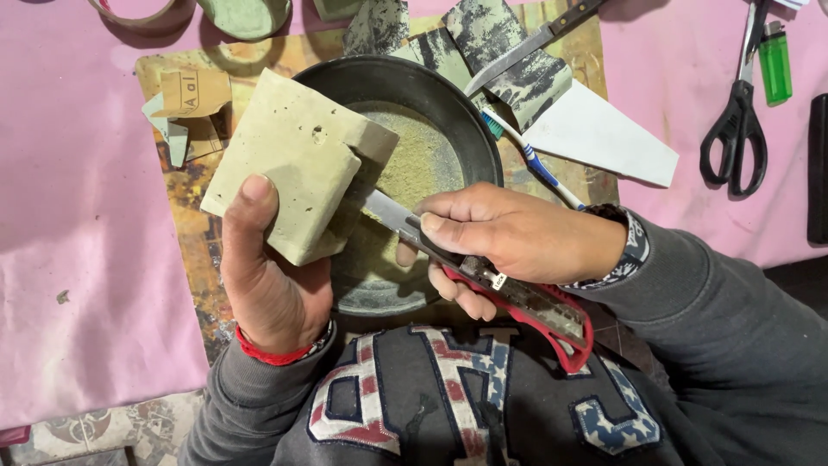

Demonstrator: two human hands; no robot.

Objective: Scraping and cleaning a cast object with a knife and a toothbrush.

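Observation:
My left hand point(272, 276) grips a pale greenish stone-like block point(289, 160), tilted, with a notch cut into its right edge. In my right hand point(509, 237) is a red-handled utility knife point(526, 302); its blade point(388, 214) points left and meets the block at the notch. Both are held above a round dark pan point(470, 129) that has pale dust lying in it.
A kitchen knife point(526, 47), a toothbrush point(530, 155), a white paper piece point(604, 134) and sandpaper scraps point(509, 52) lie behind the pan. Black scissors point(737, 129) and a green lighter point(774, 60) sit at the right on pink paper point(78, 216). Tape rolls point(246, 13) lie top left.

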